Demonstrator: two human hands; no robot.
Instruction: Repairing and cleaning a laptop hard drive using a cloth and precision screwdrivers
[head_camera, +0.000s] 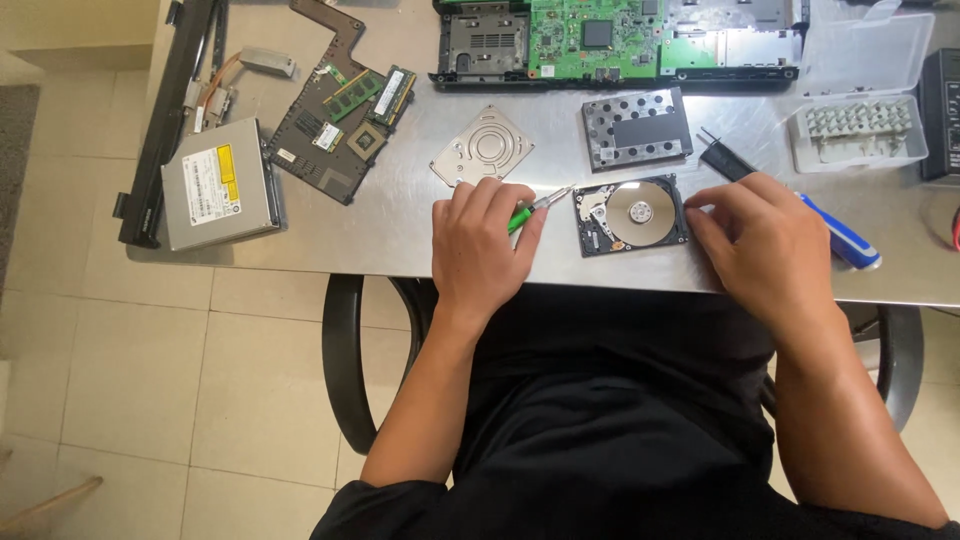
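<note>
Far left edge: a long black bezel strip (165, 120) lies along the table's (330, 245) left side, running front to back.
Optical drive: a flat grey drive (218, 195) with a white and yellow label sits at the front left corner, just beside the strip.
Dark board: a brown-black circuit panel (335, 130) lies behind the drive, with two green memory sticks (375, 95) resting on its far end.
Loose cover: a silvery hard-drive lid (482, 147) lies flat, just behind the left hand.
Left hand: the left hand (478, 245) is curled tight around a small green-handled screwdriver (535, 210); the metal tip points right, ending just at the left rim of the opened drive.
Opened hard drive: the black drive (630, 215) lies near the front edge between the two hands, lid off, shiny platter showing.
Drive caddy: a perforated metal bracket (637, 128) sits behind the drive.
Laptop chassis: a stripped base with a green mainboard (590, 40) runs along the far side.
Right hand: the right hand (765, 240) rests palm down, fingertips touching the drive's right edge, grasping nothing I can see.
Blue tool: a blue-handled driver (845, 240) lies partly under that hand.
Far right: a clear plastic box (860, 130) of small bits stands open.
</note>
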